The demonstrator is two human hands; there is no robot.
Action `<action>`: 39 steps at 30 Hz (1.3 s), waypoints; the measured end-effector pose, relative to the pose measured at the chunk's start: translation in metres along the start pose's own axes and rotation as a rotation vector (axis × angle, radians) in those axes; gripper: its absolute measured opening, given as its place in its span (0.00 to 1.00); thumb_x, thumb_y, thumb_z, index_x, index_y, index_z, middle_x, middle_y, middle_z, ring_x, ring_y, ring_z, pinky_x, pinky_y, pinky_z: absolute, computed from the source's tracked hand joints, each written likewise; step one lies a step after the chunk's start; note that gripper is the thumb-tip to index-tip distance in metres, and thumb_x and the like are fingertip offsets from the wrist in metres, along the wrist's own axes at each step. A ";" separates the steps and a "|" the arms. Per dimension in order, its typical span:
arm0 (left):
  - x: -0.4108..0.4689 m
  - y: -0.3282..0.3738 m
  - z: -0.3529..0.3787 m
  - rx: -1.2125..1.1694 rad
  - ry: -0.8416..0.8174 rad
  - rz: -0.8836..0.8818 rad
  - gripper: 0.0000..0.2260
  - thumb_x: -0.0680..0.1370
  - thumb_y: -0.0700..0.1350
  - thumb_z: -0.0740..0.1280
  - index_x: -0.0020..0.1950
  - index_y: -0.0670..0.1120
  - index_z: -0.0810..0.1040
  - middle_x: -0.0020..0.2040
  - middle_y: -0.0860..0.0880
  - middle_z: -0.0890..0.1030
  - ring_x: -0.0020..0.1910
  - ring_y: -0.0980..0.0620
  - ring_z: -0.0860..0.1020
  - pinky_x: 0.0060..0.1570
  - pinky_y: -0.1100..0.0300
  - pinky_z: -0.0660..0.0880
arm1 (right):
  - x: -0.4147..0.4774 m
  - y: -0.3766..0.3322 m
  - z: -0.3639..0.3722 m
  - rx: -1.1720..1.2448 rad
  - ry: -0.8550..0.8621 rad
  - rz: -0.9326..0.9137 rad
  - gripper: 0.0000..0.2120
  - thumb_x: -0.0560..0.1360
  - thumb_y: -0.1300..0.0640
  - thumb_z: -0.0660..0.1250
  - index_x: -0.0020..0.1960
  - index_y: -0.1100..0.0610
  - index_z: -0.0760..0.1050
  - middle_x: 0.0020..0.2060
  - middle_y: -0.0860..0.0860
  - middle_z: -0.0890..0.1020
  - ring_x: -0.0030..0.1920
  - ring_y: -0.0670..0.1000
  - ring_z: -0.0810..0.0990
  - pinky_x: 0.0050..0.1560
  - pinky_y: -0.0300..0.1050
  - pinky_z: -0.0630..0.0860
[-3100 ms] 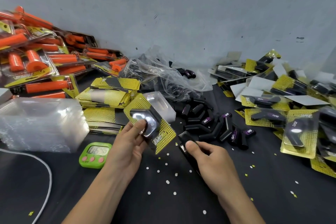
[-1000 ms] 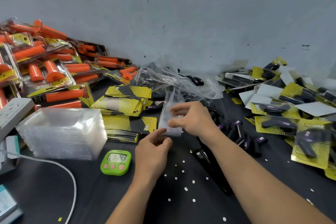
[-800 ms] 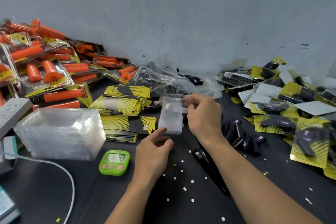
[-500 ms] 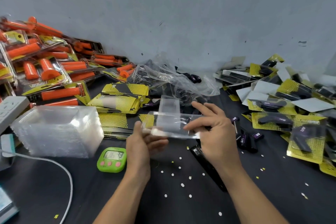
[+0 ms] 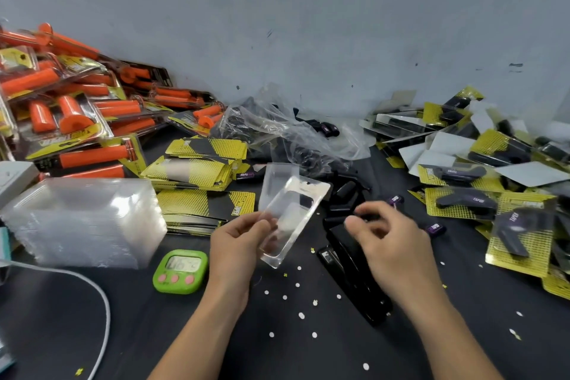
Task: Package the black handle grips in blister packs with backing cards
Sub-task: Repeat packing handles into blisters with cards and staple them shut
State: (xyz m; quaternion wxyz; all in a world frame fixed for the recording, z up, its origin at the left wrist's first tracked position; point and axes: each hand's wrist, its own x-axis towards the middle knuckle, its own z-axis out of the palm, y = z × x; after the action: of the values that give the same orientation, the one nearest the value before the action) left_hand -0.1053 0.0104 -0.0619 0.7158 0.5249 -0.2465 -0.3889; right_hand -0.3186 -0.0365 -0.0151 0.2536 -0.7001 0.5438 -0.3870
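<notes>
Clear and see-through, one plastic shell (image 5: pixel 290 219) is held up over the table (image 5: pixel 308 355), tilted, in the left hand (image 5: pixel 239 244). The thumb and fingers pinch its lower left edge.

The right hand (image 5: pixel 391 244) is just beside it, over the black grips (image 5: pixel 345 194). Its fingers are curled in, but it is blurry, so I cannot tell if it has hold of anything. The loose black grips lie in one heap on the dark table, too jumbled to count.

One black stapler (image 5: pixel 345 274) lies partly under the right hand. One green timer (image 5: pixel 180 271) with three pink buttons sits near the left hand. One big stack of empty shells (image 5: pixel 83 222) stands on the left. Yellow cards (image 5: pixel 197 170) lie in three low piles behind the timer. Many filled packs (image 5: pixel 462 203) are spread out on the right. Many orange packs (image 5: pixel 77 120) are piled far left. One white cord (image 5: pixel 108 318) curves across the near left corner.
</notes>
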 end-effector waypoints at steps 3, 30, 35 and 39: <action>0.000 -0.007 0.000 0.243 0.066 0.134 0.10 0.77 0.37 0.73 0.44 0.53 0.88 0.42 0.47 0.88 0.44 0.46 0.87 0.44 0.50 0.84 | -0.019 -0.001 0.001 -0.304 -0.212 -0.029 0.24 0.64 0.29 0.64 0.58 0.33 0.68 0.37 0.38 0.81 0.41 0.42 0.79 0.47 0.48 0.76; 0.001 0.000 -0.006 0.096 -0.186 0.004 0.19 0.65 0.45 0.74 0.57 0.49 0.86 0.50 0.44 0.88 0.49 0.49 0.86 0.40 0.58 0.82 | -0.013 0.020 0.032 0.142 -0.015 0.019 0.11 0.80 0.58 0.66 0.40 0.50 0.79 0.28 0.46 0.83 0.27 0.45 0.82 0.34 0.38 0.76; -0.001 -0.005 -0.002 0.273 -0.155 0.023 0.18 0.74 0.42 0.76 0.63 0.53 0.81 0.46 0.45 0.88 0.44 0.48 0.87 0.39 0.59 0.81 | -0.016 0.011 0.043 0.212 -0.176 0.110 0.12 0.81 0.56 0.64 0.39 0.54 0.77 0.27 0.52 0.83 0.26 0.51 0.82 0.31 0.45 0.75; -0.004 -0.009 -0.004 0.484 -0.142 0.102 0.14 0.72 0.43 0.74 0.53 0.59 0.86 0.38 0.48 0.87 0.32 0.55 0.81 0.37 0.61 0.77 | -0.016 0.016 0.040 -0.091 -0.010 -0.100 0.18 0.82 0.49 0.64 0.36 0.54 0.75 0.28 0.46 0.79 0.32 0.49 0.75 0.37 0.49 0.70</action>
State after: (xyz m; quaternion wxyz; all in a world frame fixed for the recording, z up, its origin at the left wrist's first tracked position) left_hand -0.1075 0.0146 -0.0709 0.5688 0.6395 -0.4081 -0.3178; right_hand -0.2962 -0.0284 -0.0547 0.2048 -0.7391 0.5239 -0.3705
